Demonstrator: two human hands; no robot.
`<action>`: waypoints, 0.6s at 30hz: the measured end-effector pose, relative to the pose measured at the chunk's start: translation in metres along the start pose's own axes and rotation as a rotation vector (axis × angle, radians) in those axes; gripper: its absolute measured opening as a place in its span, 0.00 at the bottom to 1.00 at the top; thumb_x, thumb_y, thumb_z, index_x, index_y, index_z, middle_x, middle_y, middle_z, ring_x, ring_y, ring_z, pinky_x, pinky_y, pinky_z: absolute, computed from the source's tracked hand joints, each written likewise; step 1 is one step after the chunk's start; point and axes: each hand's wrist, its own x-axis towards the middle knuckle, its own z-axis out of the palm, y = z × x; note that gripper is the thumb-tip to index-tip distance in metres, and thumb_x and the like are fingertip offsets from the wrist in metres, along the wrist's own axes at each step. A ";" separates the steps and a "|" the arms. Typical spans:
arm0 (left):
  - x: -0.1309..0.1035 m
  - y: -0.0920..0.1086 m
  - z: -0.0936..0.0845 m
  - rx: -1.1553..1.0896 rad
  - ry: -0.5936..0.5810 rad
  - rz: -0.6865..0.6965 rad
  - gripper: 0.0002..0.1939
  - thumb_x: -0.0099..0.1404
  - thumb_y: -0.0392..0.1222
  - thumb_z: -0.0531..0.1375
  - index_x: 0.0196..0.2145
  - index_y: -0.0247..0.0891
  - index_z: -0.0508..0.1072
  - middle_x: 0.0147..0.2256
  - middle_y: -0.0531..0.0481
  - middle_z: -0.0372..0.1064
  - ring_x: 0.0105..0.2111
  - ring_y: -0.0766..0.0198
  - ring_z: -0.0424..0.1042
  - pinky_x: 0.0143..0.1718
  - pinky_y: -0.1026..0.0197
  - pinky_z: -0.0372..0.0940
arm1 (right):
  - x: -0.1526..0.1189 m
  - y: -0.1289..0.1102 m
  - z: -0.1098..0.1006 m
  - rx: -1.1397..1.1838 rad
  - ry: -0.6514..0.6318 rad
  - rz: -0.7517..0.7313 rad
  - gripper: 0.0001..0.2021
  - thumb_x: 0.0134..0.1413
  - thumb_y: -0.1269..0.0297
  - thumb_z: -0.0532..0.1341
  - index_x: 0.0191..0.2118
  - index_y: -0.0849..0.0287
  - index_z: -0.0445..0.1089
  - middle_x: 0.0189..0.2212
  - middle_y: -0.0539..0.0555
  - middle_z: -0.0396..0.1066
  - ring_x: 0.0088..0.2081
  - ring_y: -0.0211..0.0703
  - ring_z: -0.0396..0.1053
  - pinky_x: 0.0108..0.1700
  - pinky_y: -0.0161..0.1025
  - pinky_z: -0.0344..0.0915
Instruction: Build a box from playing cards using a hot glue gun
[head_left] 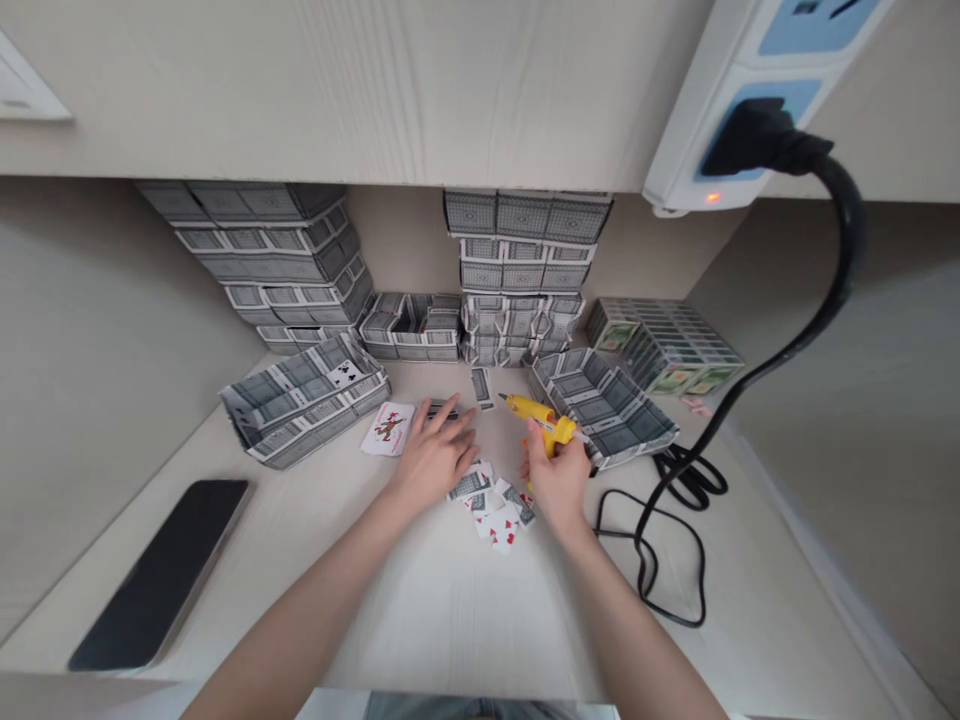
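From the head camera I see the right hand [559, 472] grasping a yellow plastic glue gun [531, 409], its nozzle pointing far left over the pale wooden desk [465, 625]. The left hand [433, 456] lies palm-down, fingers spread, over a grey-patterned card [444, 410]. Between both hands, slightly nearer, I see cut red-and-white playing-card pieces [501, 528]; an open grey card-built tray [576, 385] sits right of the gun.

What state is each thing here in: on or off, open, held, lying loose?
Yellow glue gun: held in right hand
Left hand: palm down, fingers spread
Power strip: light lit
Black plug: plugged in
Phone: screen dark
Left card tray: open-topped
Right card tray: open-topped
Joker card: face up
Card pieces: loose, overlapping
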 end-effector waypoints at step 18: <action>0.003 0.001 0.005 0.051 0.004 -0.036 0.16 0.63 0.47 0.50 0.43 0.42 0.71 0.56 0.49 0.57 0.59 0.50 0.46 0.58 0.39 0.41 | -0.001 -0.002 -0.001 0.037 -0.038 0.006 0.22 0.46 0.45 0.56 0.34 0.63 0.68 0.16 0.53 0.69 0.14 0.43 0.65 0.19 0.38 0.60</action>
